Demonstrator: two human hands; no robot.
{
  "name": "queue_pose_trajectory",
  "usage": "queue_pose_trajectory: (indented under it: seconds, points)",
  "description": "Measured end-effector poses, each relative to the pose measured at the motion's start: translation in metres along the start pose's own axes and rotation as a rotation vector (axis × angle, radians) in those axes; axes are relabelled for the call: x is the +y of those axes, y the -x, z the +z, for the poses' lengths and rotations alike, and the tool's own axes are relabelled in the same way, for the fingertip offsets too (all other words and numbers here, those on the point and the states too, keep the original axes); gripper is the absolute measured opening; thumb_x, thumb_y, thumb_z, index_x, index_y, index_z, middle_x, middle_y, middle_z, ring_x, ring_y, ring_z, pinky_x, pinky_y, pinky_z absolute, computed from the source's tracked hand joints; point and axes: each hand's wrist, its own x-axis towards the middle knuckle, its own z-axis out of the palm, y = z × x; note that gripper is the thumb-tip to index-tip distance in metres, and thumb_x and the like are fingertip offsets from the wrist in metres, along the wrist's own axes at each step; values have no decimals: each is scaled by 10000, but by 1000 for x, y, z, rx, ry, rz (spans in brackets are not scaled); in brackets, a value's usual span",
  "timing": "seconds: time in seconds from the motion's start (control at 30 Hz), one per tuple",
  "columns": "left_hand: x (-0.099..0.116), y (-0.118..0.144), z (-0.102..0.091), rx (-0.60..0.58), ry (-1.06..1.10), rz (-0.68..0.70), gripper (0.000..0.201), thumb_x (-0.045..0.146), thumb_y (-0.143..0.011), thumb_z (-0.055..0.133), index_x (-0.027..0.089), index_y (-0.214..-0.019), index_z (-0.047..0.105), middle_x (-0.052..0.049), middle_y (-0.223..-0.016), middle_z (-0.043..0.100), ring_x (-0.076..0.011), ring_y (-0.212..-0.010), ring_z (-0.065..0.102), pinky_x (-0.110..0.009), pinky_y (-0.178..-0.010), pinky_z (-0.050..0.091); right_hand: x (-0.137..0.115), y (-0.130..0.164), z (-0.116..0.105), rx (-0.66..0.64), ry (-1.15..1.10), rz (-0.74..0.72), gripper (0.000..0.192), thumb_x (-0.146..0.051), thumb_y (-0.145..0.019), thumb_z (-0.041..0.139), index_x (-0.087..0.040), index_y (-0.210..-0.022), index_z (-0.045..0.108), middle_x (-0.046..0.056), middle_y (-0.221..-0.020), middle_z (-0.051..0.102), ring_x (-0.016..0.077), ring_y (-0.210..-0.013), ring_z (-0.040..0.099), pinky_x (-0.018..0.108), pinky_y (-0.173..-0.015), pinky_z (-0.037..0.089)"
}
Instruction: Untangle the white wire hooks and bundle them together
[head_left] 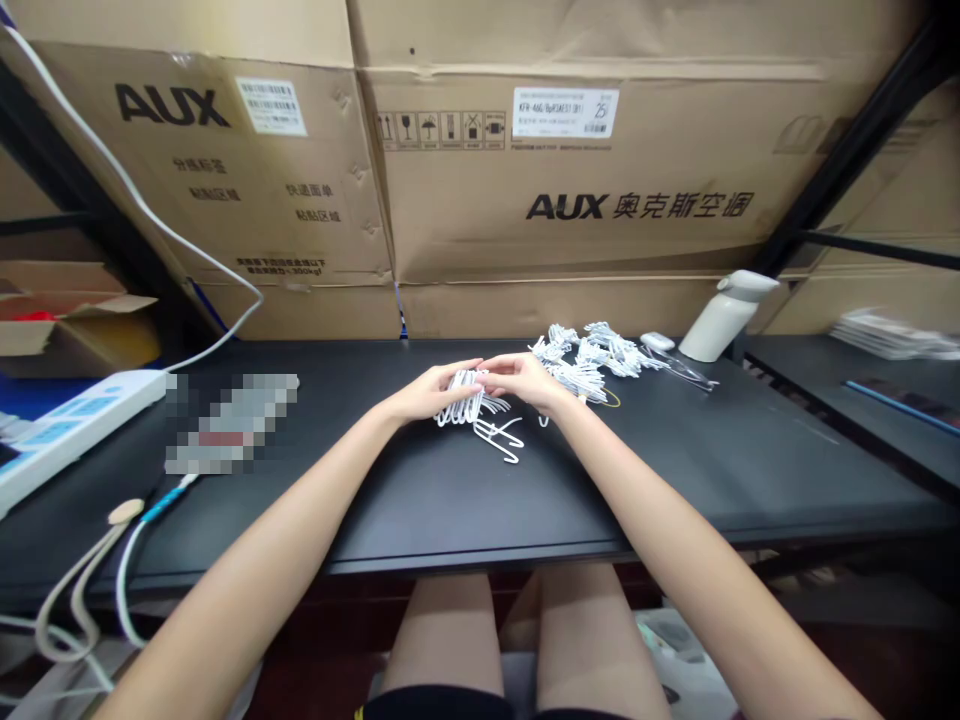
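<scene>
Close in, the left hand [431, 397] and right hand [525, 382] are both closed around a white cable bundle [471, 402] resting on the black table [450, 500]; keeping its loops pinched together looks wise. Beyond, more bundles [592, 362] crowd the right, while left and front table room is open.

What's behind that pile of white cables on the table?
Behind the pile of white cables stand big cardboard boxes marked AUX, stacked against the back of the black table. Whatever is behind the boxes is hidden.
</scene>
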Motion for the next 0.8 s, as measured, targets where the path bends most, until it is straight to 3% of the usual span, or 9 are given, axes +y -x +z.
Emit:
queue_pose_trajectory:
  seconds: [0.2, 0.4, 0.5, 0.6, 0.7, 0.73, 0.8]
  points:
    - [-1, 0, 4, 76, -53, -12, 637, 489, -780, 628, 165, -1316, 511, -107, -1389, 492, -278, -1288, 438, -376, -1097, 296, 9, -4, 1, 16, -42, -17, 349, -356, -598, 796, -116, -838, 713, 45, -726, 705, 147, -696, 661, 273, -676, 561]
    - [-1, -3, 8, 21, -40, 73, 574, 464, -796, 614, 146, -1267, 533, -109, -1291, 578, -258, -1167, 544, -365, -1016, 394, 7, -1, 7, 46, -5, -45, 317, -349, -619, 778, -123, -835, 724, 52, -775, 716, 174, -716, 676, 330, -742, 573]
    - [-2, -3, 8, 79, -24, 71, 558, 451, -761, 656, 136, -1213, 575, -116, -1247, 605, -265, -1151, 553, -376, -1018, 391, 6, -2, 9, 43, -17, -47, 300, -343, -638, 771, -128, -839, 715, 64, -814, 718, 184, -750, 682, 348, -773, 576]
    - [-4, -2, 9, 141, 105, -36, 588, 444, -718, 702, 140, -1205, 578, -124, -1134, 664, -274, -1076, 601, -421, -990, 415, 1, -4, 7, 121, 28, -92, 279, -340, -657, 761, -133, -825, 681, 60, -792, 704, 171, -729, 682, 316, -721, 584]
    - [-6, -4, 10, 240, 403, -243, 520, 374, -711, 730, 142, -1153, 582, -101, -920, 714, -249, -848, 675, -437, -847, 505, -8, -2, 1, 221, 175, -126, 265, -376, -677, 739, -140, -713, 625, 14, -591, 625, 126, -552, 626, 237, -522, 539]
    - [-7, -5, 9, 302, 514, -306, 461, 334, -722, 728, 139, -1115, 585, -89, -861, 714, -233, -781, 681, -422, -797, 526, -12, 1, -2, 190, 234, -114, 282, -399, -680, 731, -143, -678, 611, 0, -538, 590, 111, -493, 588, 217, -463, 501]
    - [-9, -9, 7, 431, 689, -394, 321, 259, -772, 684, 127, -1043, 575, -73, -785, 699, -203, -709, 680, -376, -733, 548, -19, 7, -6, -1, 345, -47, 320, -445, -665, 729, -148, -651, 614, -10, -494, 559, 89, -423, 521, 197, -391, 424]
